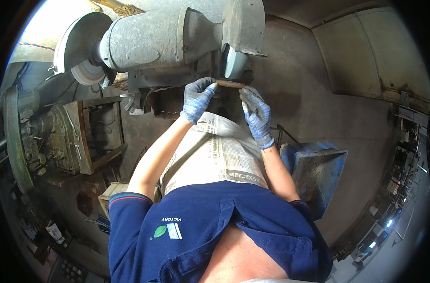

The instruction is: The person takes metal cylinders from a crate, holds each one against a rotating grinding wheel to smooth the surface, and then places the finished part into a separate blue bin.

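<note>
Where the bar is: the brown bar (230,84) lies crosswise between the two hands, just below the pale wheel (235,63) of the grinder (149,37); I cannot tell whether bar and wheel touch.
Left hand (198,98): pinching the bar's left end between thumb and fingers.
Right hand (257,113): grasping the bar's right end with the fingertips.
Grinding so far: the bar is in hand and at the wheel, so I judge the work to be midway; its surface shows too small to tell how much is ground.
Grinding left: the bar is not yet put down; the amount remaining cannot be told.
Bars: one seen.
Gloves (259,125): two, blue and grey.
Wheels: two, counting the white wheel (87,73).
Grinders: one.
Blue bin (330,181): at least one.
Broom (125,8): one, partly in view.
</note>
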Tool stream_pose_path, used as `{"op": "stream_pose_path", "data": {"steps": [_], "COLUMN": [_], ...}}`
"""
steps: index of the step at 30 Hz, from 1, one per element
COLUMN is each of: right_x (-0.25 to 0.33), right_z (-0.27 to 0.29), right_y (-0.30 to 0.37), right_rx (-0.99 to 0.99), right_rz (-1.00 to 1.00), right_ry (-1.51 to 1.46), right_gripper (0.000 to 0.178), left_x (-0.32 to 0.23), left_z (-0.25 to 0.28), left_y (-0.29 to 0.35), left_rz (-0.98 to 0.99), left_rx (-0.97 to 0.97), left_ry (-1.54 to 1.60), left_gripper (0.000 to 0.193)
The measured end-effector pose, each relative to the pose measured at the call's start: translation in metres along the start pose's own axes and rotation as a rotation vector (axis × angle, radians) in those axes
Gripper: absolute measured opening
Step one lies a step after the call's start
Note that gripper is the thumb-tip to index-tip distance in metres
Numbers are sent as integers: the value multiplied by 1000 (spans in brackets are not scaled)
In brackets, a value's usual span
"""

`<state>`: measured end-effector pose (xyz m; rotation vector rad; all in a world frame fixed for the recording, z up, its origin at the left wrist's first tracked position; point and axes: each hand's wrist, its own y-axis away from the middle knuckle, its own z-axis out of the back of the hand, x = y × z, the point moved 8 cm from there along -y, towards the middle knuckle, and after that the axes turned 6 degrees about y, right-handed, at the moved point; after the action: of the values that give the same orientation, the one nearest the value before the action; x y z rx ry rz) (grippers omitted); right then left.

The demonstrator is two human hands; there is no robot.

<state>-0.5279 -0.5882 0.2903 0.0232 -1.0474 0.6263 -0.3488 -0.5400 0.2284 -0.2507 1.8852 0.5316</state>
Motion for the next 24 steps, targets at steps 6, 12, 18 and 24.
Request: {"op": "stream_pose_path", "data": {"steps": [6,12,18,24], "right_x": [-29,-25,-9,-5], "right_z": [1,-4,-19,-35], "right_y": [-3,-9,-15,-13], "right_rx": [-54,-18,24,59], "right_rz": [-227,-206,-223,-198], "right_ry": [-191,-190,-275,-355], "right_gripper": [22,23,25,30], "left_x": [6,8,-1,-19], "left_z": [-12,-3,13,26], "left_y": [-8,-15,-13,0], "left_rz": [57,15,18,22], "left_rx": [-61,-85,-90,-100], "left_ry": [-17,-113,-61,40], "left_gripper": [13,13,11,15]}}
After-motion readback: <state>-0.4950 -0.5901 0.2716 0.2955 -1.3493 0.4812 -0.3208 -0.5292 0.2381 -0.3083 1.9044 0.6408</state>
